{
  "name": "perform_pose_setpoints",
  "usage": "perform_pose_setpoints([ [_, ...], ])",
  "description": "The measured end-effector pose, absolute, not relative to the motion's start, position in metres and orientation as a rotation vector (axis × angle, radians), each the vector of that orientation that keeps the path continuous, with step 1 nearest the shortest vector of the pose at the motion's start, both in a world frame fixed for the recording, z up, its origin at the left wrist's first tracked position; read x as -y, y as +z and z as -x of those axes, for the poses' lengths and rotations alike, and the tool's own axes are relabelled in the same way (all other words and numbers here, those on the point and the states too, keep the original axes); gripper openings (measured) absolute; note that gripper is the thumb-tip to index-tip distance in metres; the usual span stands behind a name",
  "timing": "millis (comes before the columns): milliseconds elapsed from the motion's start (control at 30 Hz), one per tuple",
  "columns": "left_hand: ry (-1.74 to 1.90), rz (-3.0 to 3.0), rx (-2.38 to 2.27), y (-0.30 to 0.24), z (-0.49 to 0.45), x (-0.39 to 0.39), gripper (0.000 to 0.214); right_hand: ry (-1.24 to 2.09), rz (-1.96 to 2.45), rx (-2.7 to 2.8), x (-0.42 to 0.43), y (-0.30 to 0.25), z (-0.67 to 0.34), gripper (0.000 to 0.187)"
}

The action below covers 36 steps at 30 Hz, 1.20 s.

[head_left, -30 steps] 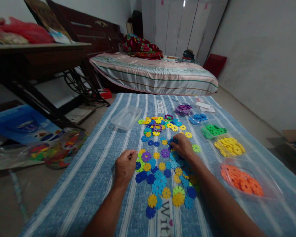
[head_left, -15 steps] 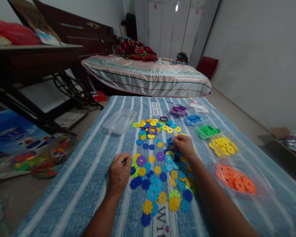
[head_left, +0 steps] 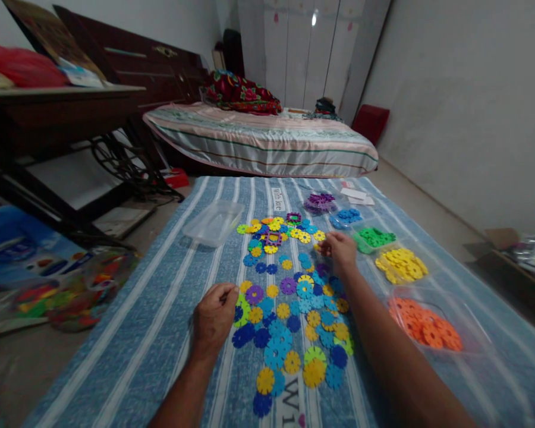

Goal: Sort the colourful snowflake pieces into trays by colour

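Flower-shaped plastic discs (head_left: 279, 342) in blue, yellow, purple and lime lie loosely spread over the middle of the striped cloth. My left hand (head_left: 216, 315) is curled closed at the left edge of this spread, beside a purple disc (head_left: 254, 294); a small dark bit shows between thumb and fingers, too unclear to name. Over the right side of the spread, my right hand (head_left: 341, 252) has its fingers drawn together close to a yellow disc (head_left: 320, 236). What its fingertips hold, if anything, is hidden. Square purple frame pieces (head_left: 273, 239) lie among the farther discs.
Along the right stand clear tubs of orange (head_left: 428, 324), yellow (head_left: 401, 266), green (head_left: 374, 237), blue (head_left: 346, 216) and purple pieces (head_left: 320, 202). A clear tray (head_left: 214, 223) sits at the far left. Beyond the cloth is a bed (head_left: 267, 139).
My right hand has moved right and slightly away from me, off the blue disc it was pinching. My left hand stays nearly in place. The view has shifted slightly.
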<state>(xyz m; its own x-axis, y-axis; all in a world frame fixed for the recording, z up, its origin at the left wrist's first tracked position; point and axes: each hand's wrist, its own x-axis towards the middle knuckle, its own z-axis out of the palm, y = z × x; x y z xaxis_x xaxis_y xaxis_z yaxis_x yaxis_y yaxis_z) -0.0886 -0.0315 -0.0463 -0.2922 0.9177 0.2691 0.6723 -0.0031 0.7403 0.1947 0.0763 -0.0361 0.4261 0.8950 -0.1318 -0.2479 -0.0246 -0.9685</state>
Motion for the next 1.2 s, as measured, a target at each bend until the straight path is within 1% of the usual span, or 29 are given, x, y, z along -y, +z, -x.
perform_pose_setpoints([
  [100,1.178,-1.685,-1.962,-0.049,0.089,0.032,0.027,0.927,1.297,0.857,-0.062,-0.048,-0.193,0.025],
  [300,1.147,-1.674,-1.952,-0.046,0.085,0.035,0.028,0.375,1.517,1.249,-0.048,-0.061,-0.207,0.026],
  [367,1.142,-1.676,-1.941,-0.045,0.084,0.037,0.028,0.299,1.552,1.267,-0.047,-0.066,-0.212,0.027],
  [633,1.141,-1.700,-1.855,-0.045,0.075,0.042,0.027,0.539,1.477,1.069,-0.051,-0.078,-0.231,0.028],
  [967,1.174,-1.619,-1.891,-0.045,0.069,0.046,0.027,0.584,1.469,1.050,-0.050,-0.072,-0.232,0.025],
  [1200,1.202,-1.654,-1.897,-0.044,0.066,0.049,0.026,0.549,1.481,1.073,-0.049,-0.071,-0.233,0.023],
])
